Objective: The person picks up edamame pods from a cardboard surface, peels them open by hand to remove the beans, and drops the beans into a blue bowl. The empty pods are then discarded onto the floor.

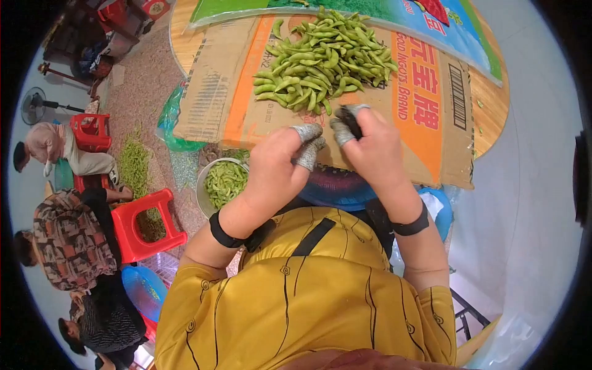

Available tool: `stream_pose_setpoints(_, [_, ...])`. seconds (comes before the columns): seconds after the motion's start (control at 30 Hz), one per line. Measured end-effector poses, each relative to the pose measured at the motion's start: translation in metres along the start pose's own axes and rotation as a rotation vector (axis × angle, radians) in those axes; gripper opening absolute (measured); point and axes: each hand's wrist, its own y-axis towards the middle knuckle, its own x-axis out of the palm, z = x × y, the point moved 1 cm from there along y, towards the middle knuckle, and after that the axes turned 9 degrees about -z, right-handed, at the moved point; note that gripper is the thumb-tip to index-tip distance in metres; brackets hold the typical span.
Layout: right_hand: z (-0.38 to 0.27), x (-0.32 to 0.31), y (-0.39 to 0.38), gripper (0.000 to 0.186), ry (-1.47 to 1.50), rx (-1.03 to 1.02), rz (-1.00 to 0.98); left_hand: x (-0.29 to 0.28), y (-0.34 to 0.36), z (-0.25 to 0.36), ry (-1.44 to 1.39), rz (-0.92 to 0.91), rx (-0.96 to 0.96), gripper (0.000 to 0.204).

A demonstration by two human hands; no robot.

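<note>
A heap of green soybean pods [327, 61] lies on a flattened cardboard sheet [209, 98] on the round wooden table. Just in front of the heap, over the cardboard's near edge, my left hand [277, 161] is closed in a pinch. Grey coverings wrap its thumb and a fingertip. Close beside it, to the right, my right hand [377, 147] also pinches, with grey and dark coverings on its fingers. Anything between the fingertips of either hand is too small or hidden to make out. The fingertips of the two hands are slightly apart.
A metal pot [202, 191] of green soybeans or pods stands below my left forearm. A blue basket [336, 190] sits under my hands. Plastic packaging [370, 9] covers the table's far side. At left are red stools [145, 225], a pod pile [134, 165] and several seated people.
</note>
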Motion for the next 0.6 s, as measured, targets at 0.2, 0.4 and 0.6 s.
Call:
stream_pose_setpoints(0.2, [-0.011, 0.023, 0.024, 0.022, -0.228, -0.237, 0.109, -0.037, -0.01, 0.06, -0.872, -0.138, -0.042, 0.024])
stream_pose_setpoints(0.4, [-0.01, 0.014, 0.028, 0.016, -0.122, -0.245, 0.228, -0.05, -0.033, 0.094, -0.802, -0.166, 0.05, 0.018])
stream_pose_setpoints(0.6, [0.017, -0.027, -0.008, 0.013, 0.762, 0.336, 0.054, -0.031, -0.002, 0.147, -0.554, -0.153, 0.229, 0.013])
